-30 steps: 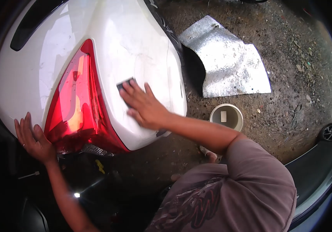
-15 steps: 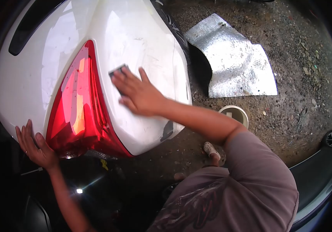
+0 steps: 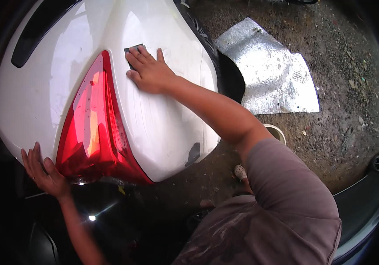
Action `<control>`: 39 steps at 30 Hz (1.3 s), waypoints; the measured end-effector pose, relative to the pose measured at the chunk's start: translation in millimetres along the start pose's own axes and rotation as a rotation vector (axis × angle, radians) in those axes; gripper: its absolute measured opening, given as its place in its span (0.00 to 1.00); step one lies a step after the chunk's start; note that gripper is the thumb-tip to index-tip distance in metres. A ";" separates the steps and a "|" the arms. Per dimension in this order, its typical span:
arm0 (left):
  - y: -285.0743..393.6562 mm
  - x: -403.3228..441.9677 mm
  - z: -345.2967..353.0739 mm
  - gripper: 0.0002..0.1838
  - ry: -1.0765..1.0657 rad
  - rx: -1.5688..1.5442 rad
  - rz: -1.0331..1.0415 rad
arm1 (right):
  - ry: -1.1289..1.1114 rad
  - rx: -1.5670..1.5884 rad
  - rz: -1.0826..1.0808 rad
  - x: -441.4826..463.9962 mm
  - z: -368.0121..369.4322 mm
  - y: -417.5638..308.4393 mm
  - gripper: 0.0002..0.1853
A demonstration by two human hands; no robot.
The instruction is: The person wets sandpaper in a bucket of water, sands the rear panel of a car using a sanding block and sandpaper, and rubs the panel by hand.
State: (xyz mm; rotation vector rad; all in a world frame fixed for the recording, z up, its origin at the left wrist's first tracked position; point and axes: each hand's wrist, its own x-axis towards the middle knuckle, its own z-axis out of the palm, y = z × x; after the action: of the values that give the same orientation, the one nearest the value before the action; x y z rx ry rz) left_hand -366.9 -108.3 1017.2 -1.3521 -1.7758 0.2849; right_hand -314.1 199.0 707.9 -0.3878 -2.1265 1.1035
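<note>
A white car body panel curves around a red tail light. On the panel, right of the light's upper tip, my right hand presses a dark grey sheet of sandpaper flat under its fingers, the thumb spread off to one side. Faint dark streaks and smudges mark the panel near that hand, and a grey bare patch shows at its lower edge. My left hand rests with fingers spread on the body's edge, left of the light's lower corner.
A crumpled silver foil sheet lies on the gritty ground beside the black tyre. A pale bucket is partly behind my right arm. A dark car stands at right. Below, a small light glows.
My right hand has slid up the panel with the sandpaper, away from my body. My left hand stays at the same spot on the edge. The view has shifted slightly.
</note>
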 end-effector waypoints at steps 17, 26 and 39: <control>3.4 -1.5 5.4 0.27 0.027 -0.075 -0.033 | -0.073 -0.019 -0.093 -58.7 0.5 -45.8 0.41; -5.9 -1.2 0.2 0.27 -0.015 -0.050 -0.002 | -0.024 0.044 0.273 16.1 -13.5 24.8 0.41; -9.8 -3.6 3.1 0.30 -0.018 -0.001 0.017 | 0.007 0.171 0.359 -6.3 -9.6 56.1 0.47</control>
State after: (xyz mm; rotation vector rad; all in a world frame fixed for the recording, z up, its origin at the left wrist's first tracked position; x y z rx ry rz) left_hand -375.7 -114.3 1019.8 -1.3698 -1.7801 0.3064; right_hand -305.8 234.5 663.8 -0.7092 -1.9835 1.4699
